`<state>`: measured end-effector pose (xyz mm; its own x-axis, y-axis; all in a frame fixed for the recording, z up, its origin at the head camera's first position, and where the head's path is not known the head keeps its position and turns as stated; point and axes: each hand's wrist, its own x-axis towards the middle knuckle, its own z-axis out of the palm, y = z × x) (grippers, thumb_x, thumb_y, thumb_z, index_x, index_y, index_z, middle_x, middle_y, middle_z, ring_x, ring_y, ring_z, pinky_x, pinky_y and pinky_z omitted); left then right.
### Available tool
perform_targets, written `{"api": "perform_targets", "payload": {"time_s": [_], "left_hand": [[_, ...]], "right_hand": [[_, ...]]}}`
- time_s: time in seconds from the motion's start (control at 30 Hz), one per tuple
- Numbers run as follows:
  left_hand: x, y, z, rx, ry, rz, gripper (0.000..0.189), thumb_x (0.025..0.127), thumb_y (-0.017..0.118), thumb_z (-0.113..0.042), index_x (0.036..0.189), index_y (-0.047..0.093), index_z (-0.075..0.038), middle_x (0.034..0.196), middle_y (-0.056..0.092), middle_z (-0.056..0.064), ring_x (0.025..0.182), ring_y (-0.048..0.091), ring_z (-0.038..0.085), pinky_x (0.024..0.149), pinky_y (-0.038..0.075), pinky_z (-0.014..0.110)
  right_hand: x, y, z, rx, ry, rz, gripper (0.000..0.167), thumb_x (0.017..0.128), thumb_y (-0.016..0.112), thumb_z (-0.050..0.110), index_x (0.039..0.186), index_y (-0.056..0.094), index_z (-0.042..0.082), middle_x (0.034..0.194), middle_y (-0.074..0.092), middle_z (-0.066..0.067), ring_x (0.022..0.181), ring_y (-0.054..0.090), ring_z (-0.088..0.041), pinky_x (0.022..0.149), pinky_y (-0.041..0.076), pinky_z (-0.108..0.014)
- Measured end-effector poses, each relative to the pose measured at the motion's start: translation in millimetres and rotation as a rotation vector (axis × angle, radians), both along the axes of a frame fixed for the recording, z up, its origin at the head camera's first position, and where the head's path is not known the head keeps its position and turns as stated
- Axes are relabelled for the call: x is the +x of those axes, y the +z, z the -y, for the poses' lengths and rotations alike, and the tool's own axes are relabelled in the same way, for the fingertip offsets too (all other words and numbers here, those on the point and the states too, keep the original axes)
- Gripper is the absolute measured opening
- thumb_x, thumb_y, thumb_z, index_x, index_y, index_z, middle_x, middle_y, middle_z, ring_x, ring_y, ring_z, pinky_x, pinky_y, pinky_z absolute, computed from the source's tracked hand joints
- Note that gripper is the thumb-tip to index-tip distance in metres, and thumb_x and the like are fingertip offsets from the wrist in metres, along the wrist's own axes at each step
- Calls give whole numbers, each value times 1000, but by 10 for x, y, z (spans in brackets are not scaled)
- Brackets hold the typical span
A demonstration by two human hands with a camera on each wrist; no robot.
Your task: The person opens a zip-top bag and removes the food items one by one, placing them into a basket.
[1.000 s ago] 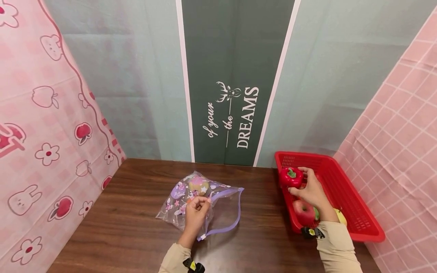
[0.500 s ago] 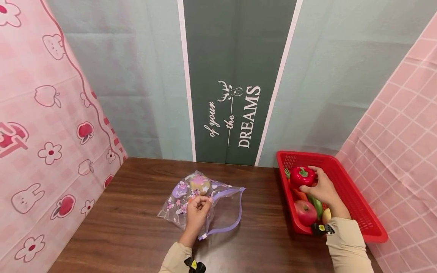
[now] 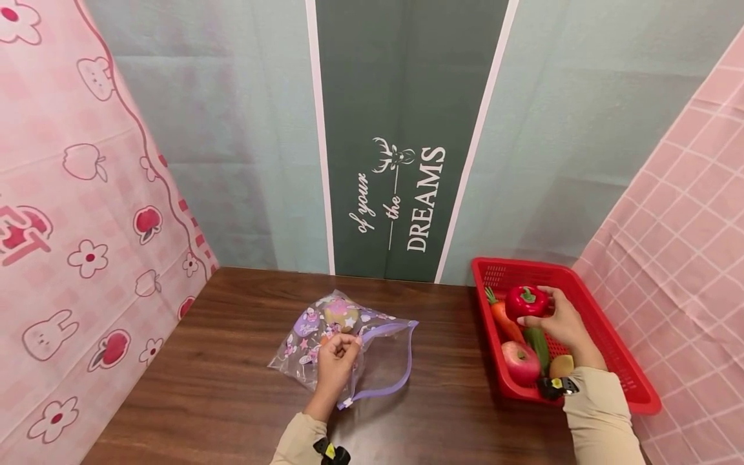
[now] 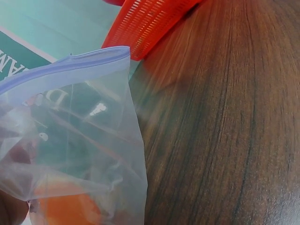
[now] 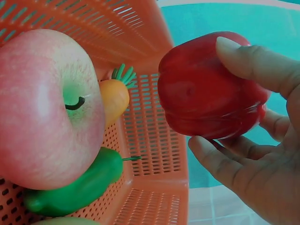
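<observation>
My right hand [image 3: 562, 324] holds a red bell pepper [image 3: 526, 302] above the far left part of the red basket [image 3: 601, 342]. Thumb and fingers grip the pepper [image 5: 206, 89] from its sides in the right wrist view. My left hand [image 3: 336, 365] pinches the edge of a clear printed zip bag [image 3: 380, 391] with a purple zip rim. The bag's mouth gapes toward the right. Inside it lie a tan rounded thing [image 3: 338, 316] and an orange thing [image 4: 70, 209], both partly hidden by the print and plastic.
In the basket are a carrot [image 3: 506, 323], an apple [image 3: 520, 361], a green stemmed vegetable [image 3: 537, 347] and a yellowish piece [image 3: 560, 366]. The brown wooden table [image 3: 450, 361] lies between bag and basket. Fabric walls [image 3: 261, 161] stand behind and on both sides.
My right hand has moved to the right with the bell pepper, from the basket's left rim to over its inside. The left hand and bag have stayed in place.
</observation>
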<state>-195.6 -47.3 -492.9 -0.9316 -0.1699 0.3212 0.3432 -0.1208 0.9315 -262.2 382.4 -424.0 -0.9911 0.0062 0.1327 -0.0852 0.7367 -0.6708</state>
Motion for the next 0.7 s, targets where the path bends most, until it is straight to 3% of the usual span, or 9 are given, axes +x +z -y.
{"api": "perform_targets", "payload": {"time_s": [0.27, 0.53, 0.7], "left_hand": [[13, 21, 11, -19, 12, 12, 7, 83, 61, 8, 79, 60, 13, 55, 53, 4, 44, 48, 8, 41, 41, 18], [16, 25, 11, -18, 13, 10, 7, 83, 61, 7, 79, 60, 13, 55, 52, 4, 44, 47, 7, 41, 41, 18], [10, 15, 10, -11, 7, -3, 8, 83, 61, 7, 80, 59, 14, 55, 53, 6, 44, 47, 8, 41, 42, 18]], "right_hand": [[-55, -79, -76, 10, -45, 28, 81, 74, 77, 16, 130, 25, -13, 115, 42, -36, 99, 45, -47, 81, 43, -55], [-110, -138, -203, -6, -155, 68, 92, 73, 79, 31, 130, 23, -14, 115, 40, -36, 99, 42, -48, 83, 40, -59], [-142, -148, -296, 27, -171, 75, 91, 72, 80, 33, 127, 27, -18, 112, 42, -39, 96, 44, -50, 81, 40, -59]]}}
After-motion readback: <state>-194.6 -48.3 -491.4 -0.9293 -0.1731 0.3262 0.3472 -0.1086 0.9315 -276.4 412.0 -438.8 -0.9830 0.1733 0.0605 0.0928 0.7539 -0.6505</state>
